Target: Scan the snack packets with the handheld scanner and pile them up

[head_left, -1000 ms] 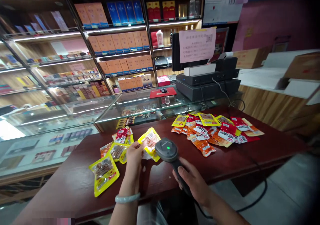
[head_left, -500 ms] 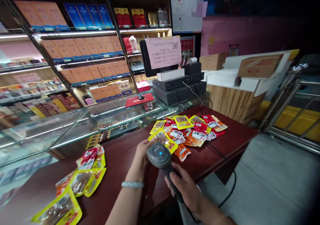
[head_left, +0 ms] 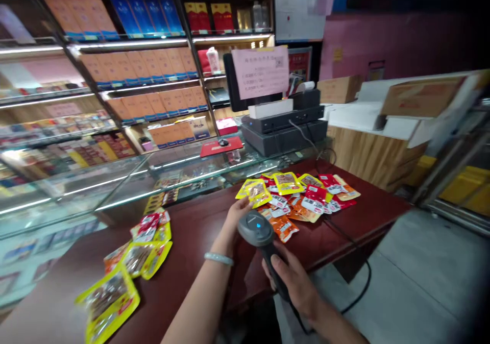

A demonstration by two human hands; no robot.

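Note:
My left hand (head_left: 234, 219), with a pale bangle on the wrist, reaches to the near edge of the right pile of snack packets (head_left: 302, 196) on the dark red wooden counter (head_left: 199, 262). Its fingertips pinch the near corner of a yellow snack packet (head_left: 258, 192) that rests on that pile. My right hand (head_left: 293, 280) is closed round the handle of a black barcode scanner (head_left: 256, 226). The scanner head shows a small blue light and sits just in front of my left hand, hiding part of its fingers.
A second group of packets (head_left: 143, 244) lies at the left, with a large yellow packet (head_left: 109, 303) nearer me. Behind stand a glass display case (head_left: 115, 186), a cash register (head_left: 285, 124) with monitor, and shelves of boxes (head_left: 145, 63). The scanner cable (head_left: 360, 283) hangs off the counter's right edge.
My left hand has carried the yellow packet from the left group over to the right pile. The scanner light went from green to blue. The view has swung right.

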